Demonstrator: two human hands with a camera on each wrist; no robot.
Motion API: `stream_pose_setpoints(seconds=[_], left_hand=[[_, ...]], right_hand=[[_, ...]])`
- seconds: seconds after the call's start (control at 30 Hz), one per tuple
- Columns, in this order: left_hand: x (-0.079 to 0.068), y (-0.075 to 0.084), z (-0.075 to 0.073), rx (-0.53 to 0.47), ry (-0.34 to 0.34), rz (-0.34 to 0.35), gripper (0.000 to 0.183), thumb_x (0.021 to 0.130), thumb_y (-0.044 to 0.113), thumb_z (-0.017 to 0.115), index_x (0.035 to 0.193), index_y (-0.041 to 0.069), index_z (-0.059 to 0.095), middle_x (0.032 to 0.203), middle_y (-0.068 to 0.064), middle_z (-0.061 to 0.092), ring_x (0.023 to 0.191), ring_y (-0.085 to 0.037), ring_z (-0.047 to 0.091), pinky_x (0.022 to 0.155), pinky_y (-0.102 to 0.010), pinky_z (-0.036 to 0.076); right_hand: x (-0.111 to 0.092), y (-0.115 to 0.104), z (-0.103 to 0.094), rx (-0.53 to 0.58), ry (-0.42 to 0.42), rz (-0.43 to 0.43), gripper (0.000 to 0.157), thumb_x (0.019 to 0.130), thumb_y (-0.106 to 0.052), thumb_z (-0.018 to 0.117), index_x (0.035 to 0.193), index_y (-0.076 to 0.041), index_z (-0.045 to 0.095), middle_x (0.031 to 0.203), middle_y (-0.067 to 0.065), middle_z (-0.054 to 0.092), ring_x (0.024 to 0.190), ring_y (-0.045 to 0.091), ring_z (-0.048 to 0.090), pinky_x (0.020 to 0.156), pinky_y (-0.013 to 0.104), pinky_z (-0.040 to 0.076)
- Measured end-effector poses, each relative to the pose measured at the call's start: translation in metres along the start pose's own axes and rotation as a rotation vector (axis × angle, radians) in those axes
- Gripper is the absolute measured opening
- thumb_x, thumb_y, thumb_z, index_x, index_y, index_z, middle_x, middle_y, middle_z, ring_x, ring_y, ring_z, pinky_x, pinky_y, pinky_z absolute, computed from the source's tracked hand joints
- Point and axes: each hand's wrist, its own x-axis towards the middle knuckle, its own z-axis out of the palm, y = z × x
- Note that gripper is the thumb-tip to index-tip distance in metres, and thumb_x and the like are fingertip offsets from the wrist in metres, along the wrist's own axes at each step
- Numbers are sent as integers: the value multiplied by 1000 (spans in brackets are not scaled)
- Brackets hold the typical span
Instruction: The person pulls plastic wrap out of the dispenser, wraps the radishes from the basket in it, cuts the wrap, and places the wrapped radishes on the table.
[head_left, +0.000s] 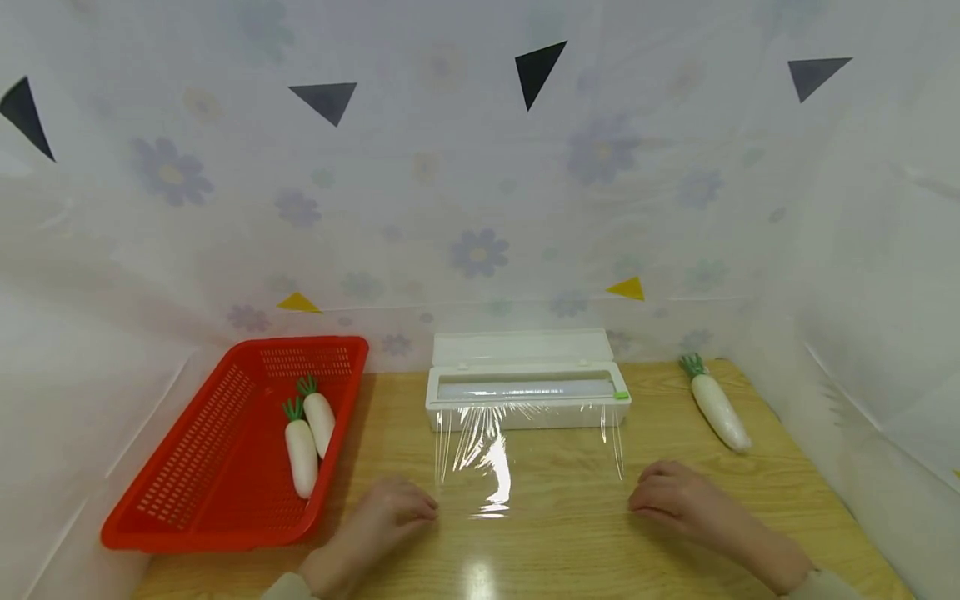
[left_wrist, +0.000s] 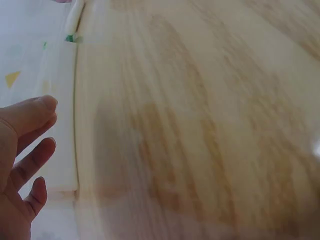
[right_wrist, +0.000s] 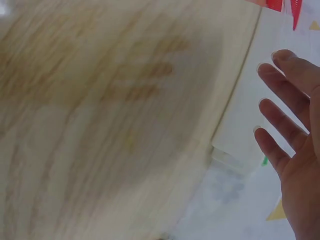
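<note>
A white cling film dispenser (head_left: pixel 525 417) with its lid raised stands at the middle of the table, a roll inside. A sheet of clear film (head_left: pixel 491 475) runs from it towards me, shiny and creased near the box. At the sheet's front left corner my left hand (head_left: pixel 386 517) pinches the film between thumb and index finger. My right hand (head_left: pixel 686 504) pinches it likewise at the right corner. In the left wrist view the other fingers (left_wrist: pixel 35 197) are loosely bent. The right wrist view shows the other fingers (right_wrist: pixel 282 117) spread apart.
On the left, a red plastic basket (head_left: pixel 225 500) holds two white radishes (head_left: pixel 302 458) with green tops. Another white radish (head_left: pixel 720 412) lies at the far right of the table. Patterned white sheeting (head_left: pixel 480 200) surrounds the wooden table (head_left: pixel 555 558).
</note>
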Motion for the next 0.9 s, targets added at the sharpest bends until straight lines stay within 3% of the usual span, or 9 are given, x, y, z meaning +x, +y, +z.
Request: stream_pose_setpoints(seconds=[0.13, 0.33, 0.53, 0.73, 0.9], left_hand=[[-2, 0, 6, 37, -51, -45, 12, 82, 13, 87, 90, 21, 82, 96, 11, 77, 91, -9, 67, 78, -30, 49], [-3, -1, 12, 37, -79, -77, 12, 83, 13, 86, 89, 22, 81, 97, 11, 77, 91, -9, 67, 78, -29, 48], [-4, 0, 15, 29, -129, -125, 11, 85, 11, 85, 91, 20, 82, 101, 8, 77, 95, -11, 70, 78, -30, 48], [-2, 3, 17, 26, -142, -174, 3, 93, 15, 78, 94, 18, 79, 96, 11, 73, 92, -9, 69, 78, -31, 52], [-1, 5, 17, 2, -142, -217, 4, 97, 15, 74, 94, 18, 76, 93, 12, 68, 88, -6, 66, 80, -32, 57]], right_hand=[[-3, 4, 7, 7, -52, -10, 4, 98, -22, 74, 100, -23, 77, 98, -17, 71, 93, 5, 62, 84, 20, 48], [-6, 1, 10, -23, -147, 46, 21, 87, -13, 83, 102, -25, 78, 103, -17, 69, 94, 4, 61, 84, 21, 48], [-7, -5, 10, -62, -184, 72, 22, 88, -13, 83, 105, -25, 77, 106, -15, 69, 96, 7, 63, 83, 29, 51], [-8, -8, 10, -70, -161, 85, 23, 88, -12, 82, 109, -21, 77, 103, -15, 70, 94, 5, 62, 82, 26, 50], [-8, -11, 10, -27, -175, 191, 23, 97, -14, 74, 120, -15, 76, 99, -12, 71, 87, -1, 58, 72, 19, 48]])
